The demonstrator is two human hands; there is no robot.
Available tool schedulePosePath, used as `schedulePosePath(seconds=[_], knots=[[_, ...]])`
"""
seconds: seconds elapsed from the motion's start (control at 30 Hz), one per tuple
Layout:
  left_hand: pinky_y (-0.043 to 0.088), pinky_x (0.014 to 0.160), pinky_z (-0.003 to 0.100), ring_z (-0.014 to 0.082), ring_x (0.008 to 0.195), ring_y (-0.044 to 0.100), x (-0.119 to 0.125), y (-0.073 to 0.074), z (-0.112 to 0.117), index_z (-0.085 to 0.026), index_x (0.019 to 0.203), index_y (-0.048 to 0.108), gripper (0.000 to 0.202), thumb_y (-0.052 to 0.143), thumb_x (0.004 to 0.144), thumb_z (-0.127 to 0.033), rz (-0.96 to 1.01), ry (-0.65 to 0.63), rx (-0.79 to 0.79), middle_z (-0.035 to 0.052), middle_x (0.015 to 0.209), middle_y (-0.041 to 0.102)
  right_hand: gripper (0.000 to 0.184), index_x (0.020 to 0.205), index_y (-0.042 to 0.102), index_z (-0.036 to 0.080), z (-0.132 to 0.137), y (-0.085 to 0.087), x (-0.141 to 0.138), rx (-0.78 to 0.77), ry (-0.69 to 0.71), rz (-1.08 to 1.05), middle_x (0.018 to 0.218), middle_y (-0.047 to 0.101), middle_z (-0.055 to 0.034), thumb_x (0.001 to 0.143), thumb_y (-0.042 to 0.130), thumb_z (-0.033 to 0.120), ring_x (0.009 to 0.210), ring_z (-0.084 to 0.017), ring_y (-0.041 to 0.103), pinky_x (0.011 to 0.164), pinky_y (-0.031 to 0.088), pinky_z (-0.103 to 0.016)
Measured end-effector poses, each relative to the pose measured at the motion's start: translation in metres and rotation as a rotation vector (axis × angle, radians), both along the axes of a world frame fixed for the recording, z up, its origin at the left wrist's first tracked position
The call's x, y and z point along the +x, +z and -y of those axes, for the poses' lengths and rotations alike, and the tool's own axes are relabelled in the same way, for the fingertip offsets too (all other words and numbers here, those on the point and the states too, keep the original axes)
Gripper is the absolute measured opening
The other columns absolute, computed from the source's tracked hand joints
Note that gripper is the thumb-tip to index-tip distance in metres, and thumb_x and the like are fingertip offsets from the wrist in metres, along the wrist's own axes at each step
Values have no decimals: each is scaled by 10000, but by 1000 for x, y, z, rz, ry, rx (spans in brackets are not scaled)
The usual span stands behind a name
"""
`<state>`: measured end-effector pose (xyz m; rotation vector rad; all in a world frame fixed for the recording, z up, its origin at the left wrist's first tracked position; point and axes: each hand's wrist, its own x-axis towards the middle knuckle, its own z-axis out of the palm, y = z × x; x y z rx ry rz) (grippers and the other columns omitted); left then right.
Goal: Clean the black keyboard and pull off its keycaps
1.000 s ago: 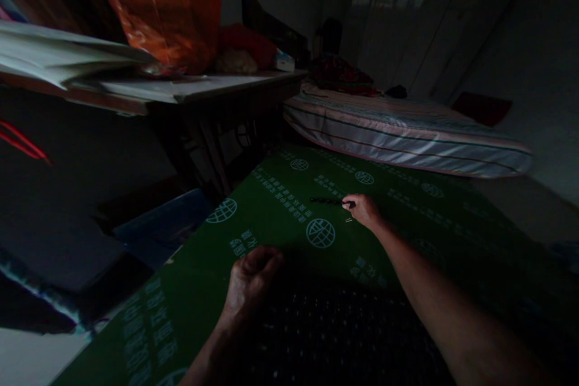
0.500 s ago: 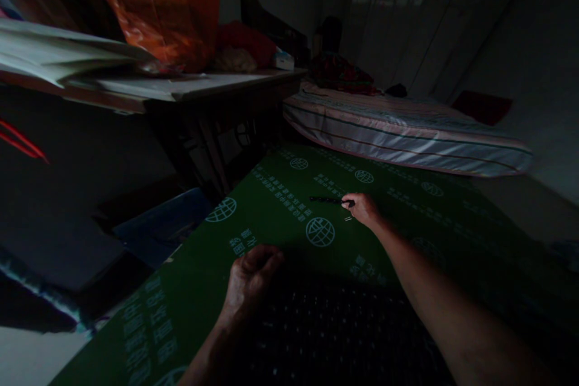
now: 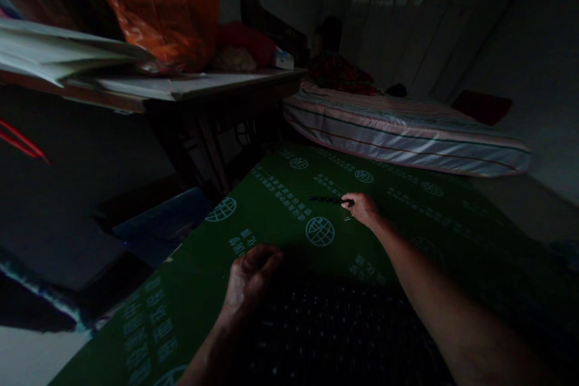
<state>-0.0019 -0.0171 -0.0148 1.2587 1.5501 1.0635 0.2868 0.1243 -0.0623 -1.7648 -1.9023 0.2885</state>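
Observation:
My right hand (image 3: pixel 360 208) is closed, its fingertips pinching the near end of a slim black strip (image 3: pixel 324 199) with a segmented look. The strip points left, low over the green printed board (image 3: pixel 266 217). Just below those fingers lie tiny pale slivers (image 3: pixel 347 218), too small to name. A black keyboard (image 3: pixel 325 325) sits in deep shadow nearest me, between my forearms. At its upper left corner rests my left hand (image 3: pixel 253 268), fingers curled and thumb against them. Whatever that hand holds, if anything, is hidden.
A striped mattress (image 3: pixel 407 132) borders the board's far side. To the left stands a table (image 3: pixel 131 93) with papers (image 3: pixel 54 51) and an orange plastic bag (image 3: pixel 167 6). Below it is a blue bin (image 3: pixel 163 223), beside the board's left edge. The room is dim.
Almost nothing differs. Both hands and the black strip hold their places; the pale slivers appear shifted very slightly left.

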Motion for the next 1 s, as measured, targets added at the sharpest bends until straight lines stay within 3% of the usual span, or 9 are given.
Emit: schedulePosePath(seconds=[0.5,1.0], knots=[[388,433,217,129,477,508,2,8,1,-176,657,655,251,640,590,-417,-34,6,-8,-14,538,609,193,920,707,239,2,1,-1,-5,-7,-10,889,712,-23,741,647,199,815,-183,655,741,502,-276],[399,467,221,132,515,527,2,6,1,-178,676,654,243,628,608,-410,-14,1,-16,-13,577,625,200,912,708,222,0,0,0,-14,-19,-47,903,709,-54,717,672,193,835,-205,652,742,491,-293]])
